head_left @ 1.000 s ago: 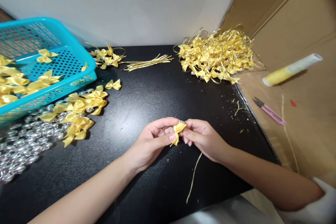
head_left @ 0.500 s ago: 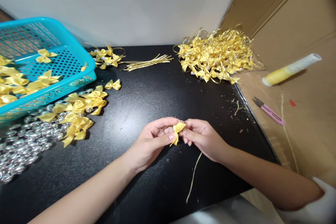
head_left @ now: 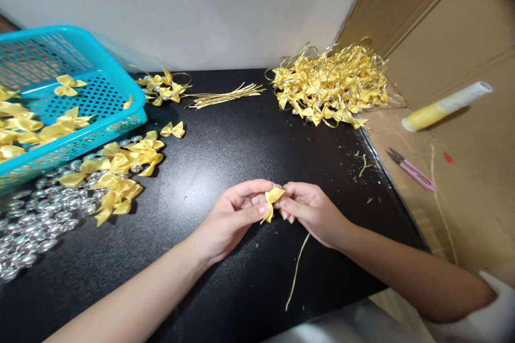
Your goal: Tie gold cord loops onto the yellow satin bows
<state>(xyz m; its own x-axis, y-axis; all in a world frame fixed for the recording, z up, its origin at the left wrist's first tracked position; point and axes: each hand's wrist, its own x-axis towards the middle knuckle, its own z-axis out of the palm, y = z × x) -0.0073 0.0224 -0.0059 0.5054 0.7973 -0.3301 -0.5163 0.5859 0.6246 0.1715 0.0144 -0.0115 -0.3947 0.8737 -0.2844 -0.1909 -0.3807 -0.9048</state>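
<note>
Our left hand (head_left: 231,220) and right hand (head_left: 311,211) meet over the black table (head_left: 225,155), both pinching one yellow ribbon bow (head_left: 272,201) between fingertips. A thin gold strand (head_left: 295,273) trails below it. Far left of the bow, the teal basket (head_left: 100,96) holds loose yellow bows (head_left: 24,128); silver beads (head_left: 32,225) lie beside the basket.

Plain white wall (head_left: 201,5) behind, glossy black tabletop (head_left: 225,150), brown cardboard panel (head_left: 454,27) at right

basket (head_left: 120,97) left, bow heap (head_left: 332,86) right
</note>
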